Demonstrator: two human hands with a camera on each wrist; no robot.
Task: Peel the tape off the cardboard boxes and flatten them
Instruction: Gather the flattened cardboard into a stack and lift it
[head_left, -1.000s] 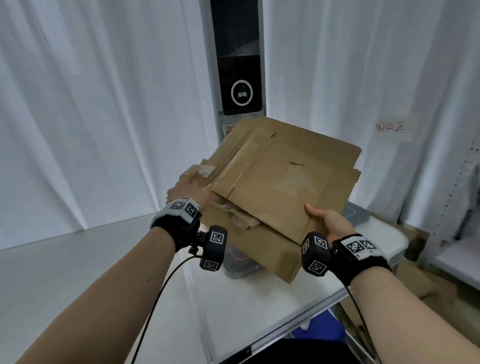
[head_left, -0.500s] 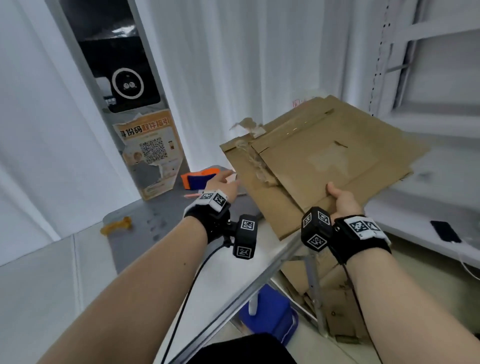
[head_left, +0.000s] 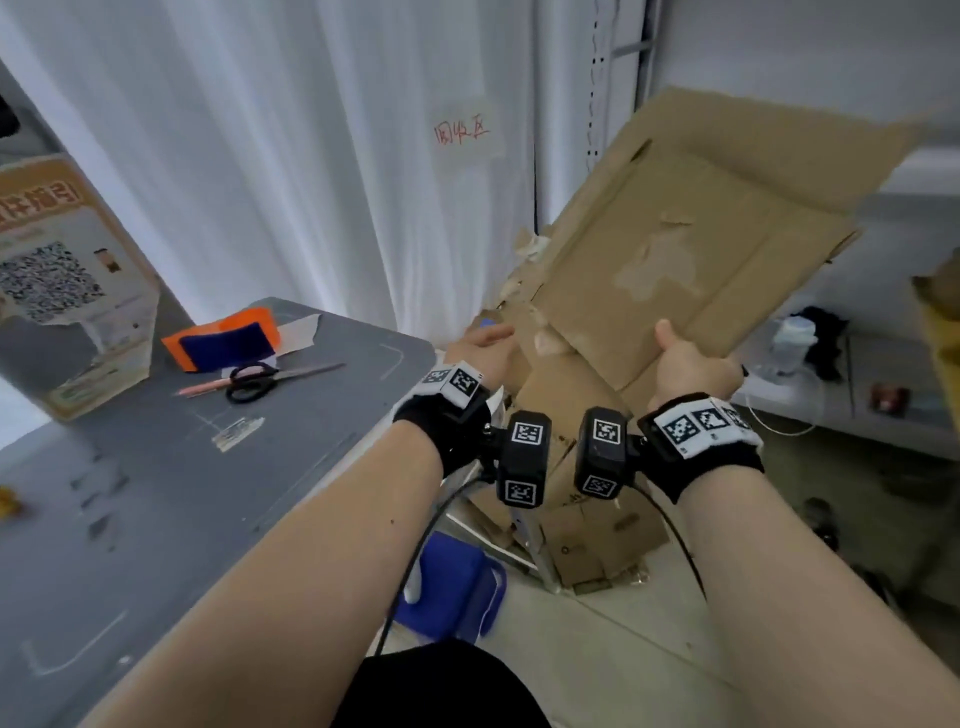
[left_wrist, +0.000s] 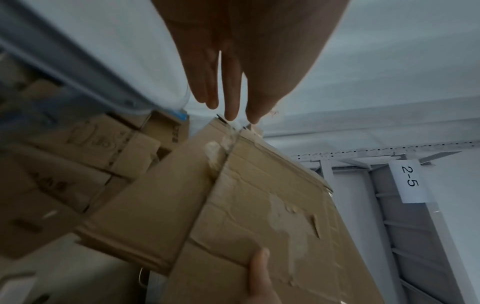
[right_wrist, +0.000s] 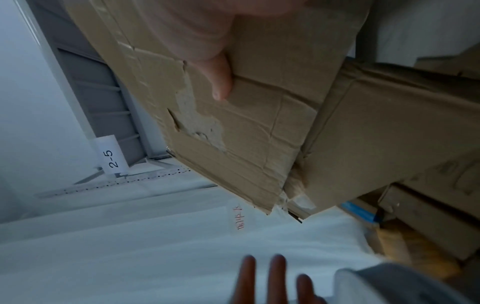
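Note:
A flattened brown cardboard box (head_left: 701, 244) with torn patches where tape came off is held tilted in the air, right of the grey table (head_left: 156, 467). My right hand (head_left: 685, 358) grips its near edge, with the thumb (right_wrist: 221, 82) on top and the other fingers hidden beneath. My left hand (head_left: 483, 340) is beside the cardboard's left edge and holds nothing. In the left wrist view its fingers (left_wrist: 228, 98) are straight, with the tips close to the cardboard's (left_wrist: 259, 205) far corner. The right wrist view shows them apart from the cardboard (right_wrist: 246, 123).
On the grey table lie scissors (head_left: 260, 379), a pen, an orange and blue item (head_left: 223, 338) and a sign stand with a QR code (head_left: 57, 291). A pile of cardboard boxes (head_left: 587, 525) and a blue bin (head_left: 452, 587) sit on the floor below. Shelves stand at the right.
The view has swung right and the cardboard has moved right, off the table and over the pile of boxes. My left hand has let go of it; the right hand still grips it.

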